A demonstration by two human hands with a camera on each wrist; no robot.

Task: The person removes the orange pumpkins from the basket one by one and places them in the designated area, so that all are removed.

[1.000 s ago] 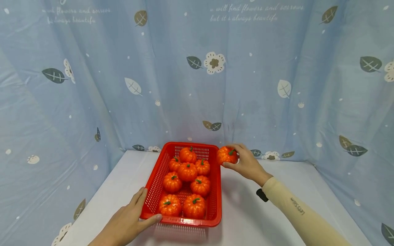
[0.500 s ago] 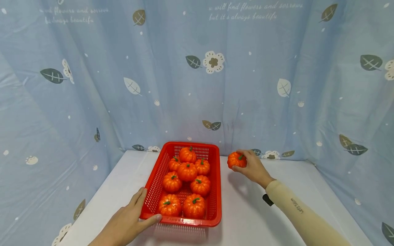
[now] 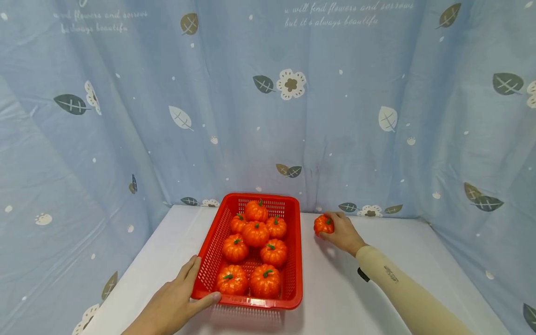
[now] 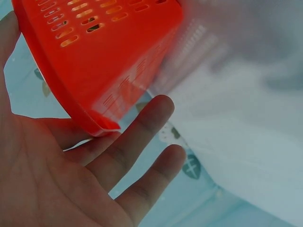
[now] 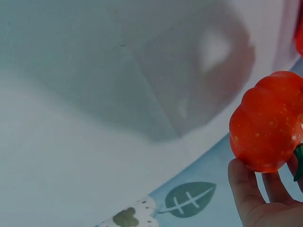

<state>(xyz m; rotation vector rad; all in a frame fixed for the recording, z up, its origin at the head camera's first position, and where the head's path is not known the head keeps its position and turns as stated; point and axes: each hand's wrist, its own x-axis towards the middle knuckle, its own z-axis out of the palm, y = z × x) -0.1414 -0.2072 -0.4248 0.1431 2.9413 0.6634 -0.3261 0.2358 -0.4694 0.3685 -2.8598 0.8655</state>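
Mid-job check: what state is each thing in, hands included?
Red basket: upright on the table, holding eight pumpkins.
Ninth pumpkin: outside the basket, to its right, held; table contact unclear.
Right hand: grips the ninth pumpkin.
Left hand: rests at the basket's near-left corner, thumb on the rim.
Curtain: hanging, creased.

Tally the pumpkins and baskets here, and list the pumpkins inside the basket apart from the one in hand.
Pumpkins in the basket: 8
Pumpkin in the right hand: 1
Red basket: 1
Total: 10 things, 9 of them pumpkins
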